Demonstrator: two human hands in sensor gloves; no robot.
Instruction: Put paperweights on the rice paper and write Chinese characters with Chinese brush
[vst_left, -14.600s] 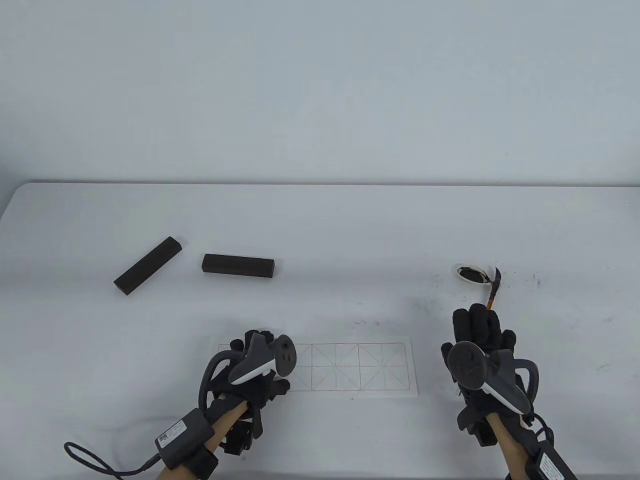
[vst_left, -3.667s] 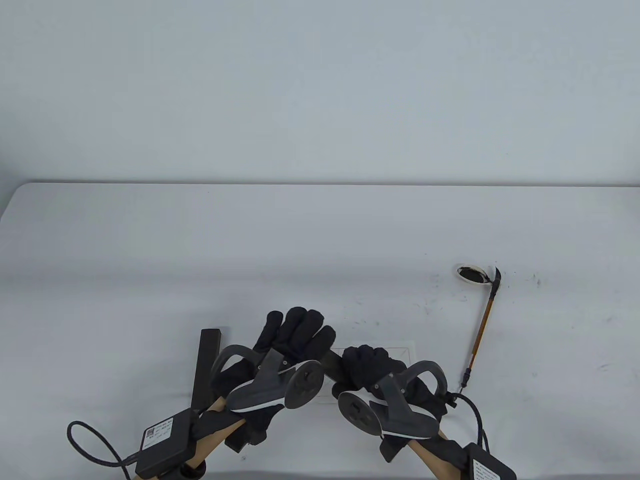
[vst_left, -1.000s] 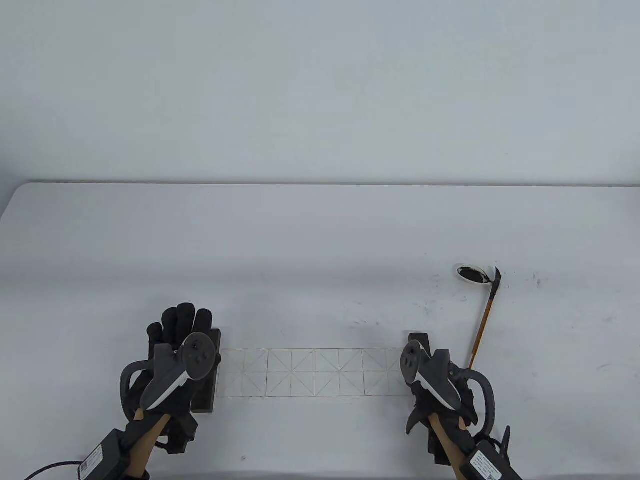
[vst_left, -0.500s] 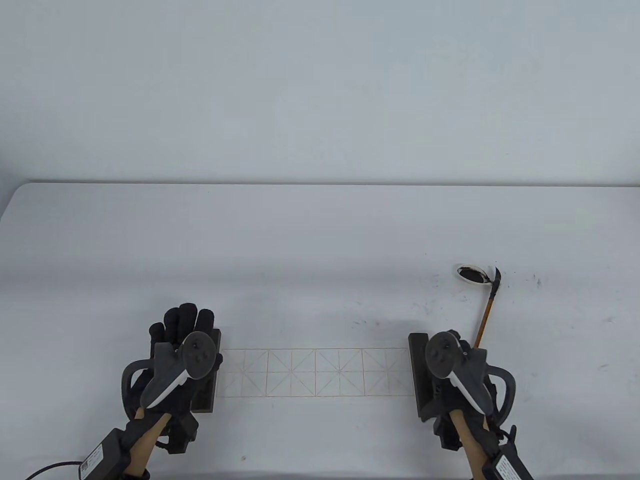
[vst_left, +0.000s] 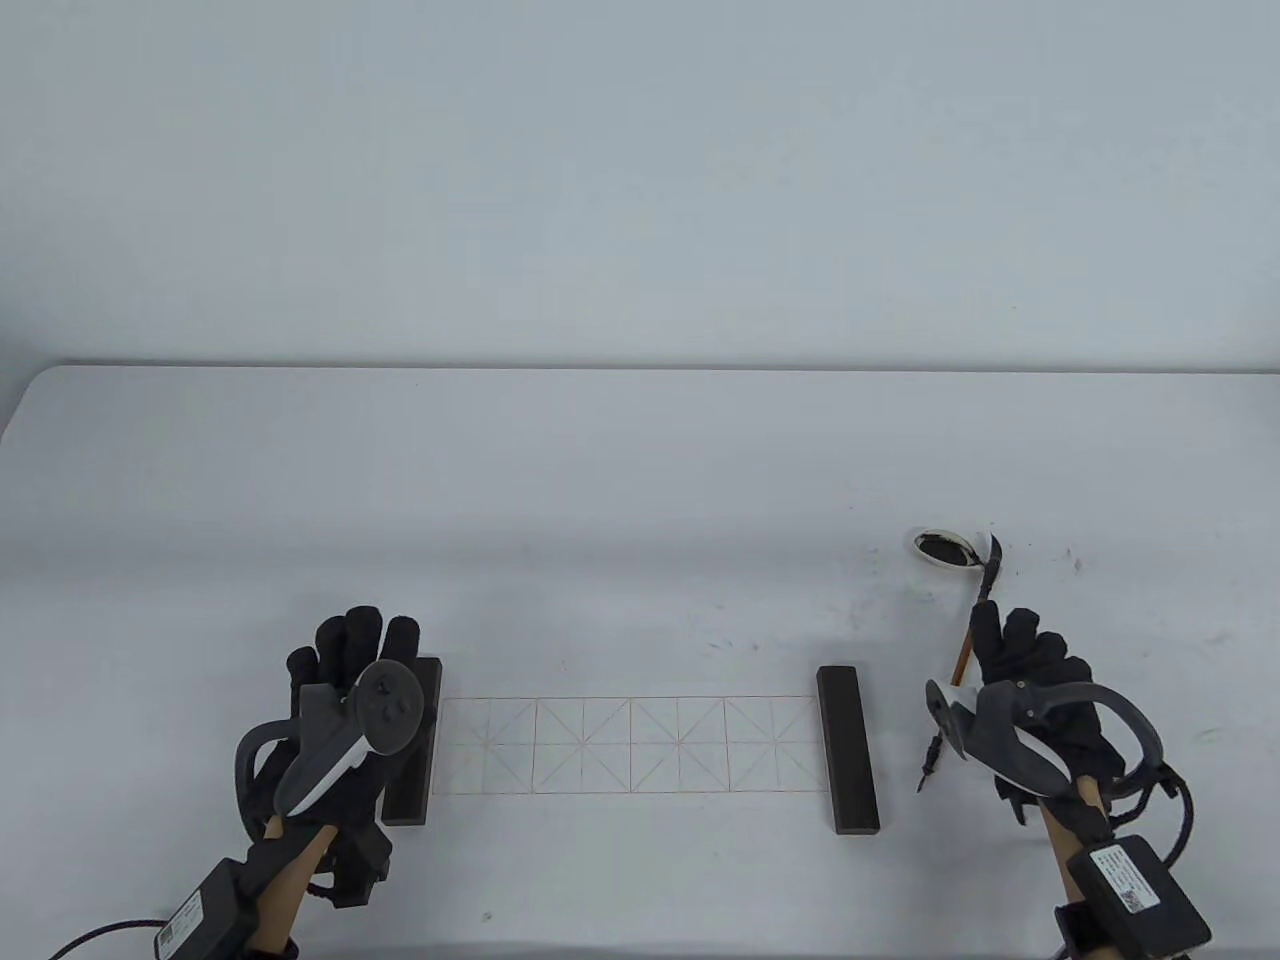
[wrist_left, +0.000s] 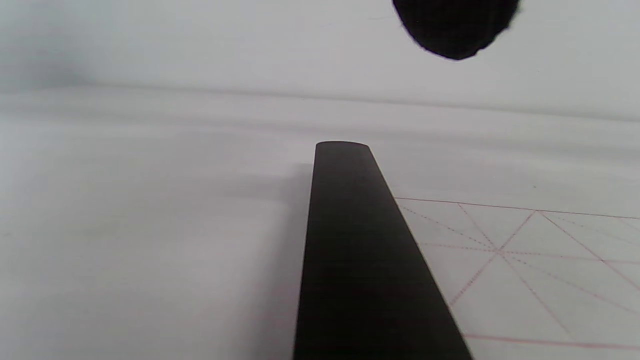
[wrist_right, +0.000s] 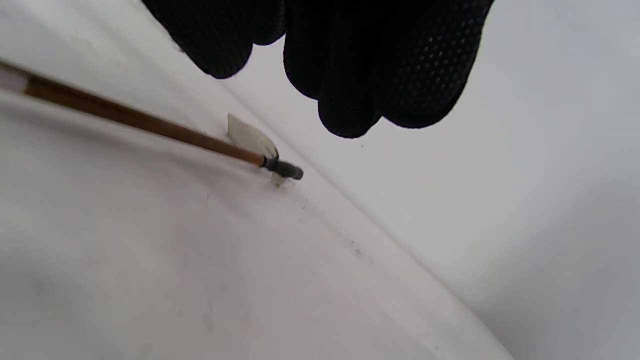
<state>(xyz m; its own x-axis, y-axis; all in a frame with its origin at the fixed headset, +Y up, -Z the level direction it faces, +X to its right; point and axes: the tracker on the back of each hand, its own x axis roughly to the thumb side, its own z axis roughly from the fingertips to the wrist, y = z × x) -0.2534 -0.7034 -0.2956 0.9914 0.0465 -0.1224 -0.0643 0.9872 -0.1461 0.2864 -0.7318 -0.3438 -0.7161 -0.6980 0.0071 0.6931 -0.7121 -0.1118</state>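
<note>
Hidden and cut off, as I see it
My left hand (vst_left: 345, 690) covers most of the left paperweight (vst_left: 412, 745); my right hand (vst_left: 1030, 680) hides the brush (vst_left: 962, 662) mid-shaft; the wrist view blurs it.

Both dark paperweights now lie across the ends of the rice paper (vst_left: 630, 745): the left paperweight (vst_left: 412, 790) on its left end, the right paperweight (vst_left: 848, 750) on its right end, no longer loose at the far left of the table. The right hand (vst_left: 1030, 670) is off its weight and now hovers with straight fingers at the brush (vst_left: 962, 658). The left hand (vst_left: 345, 680) sits slightly further left.
</note>
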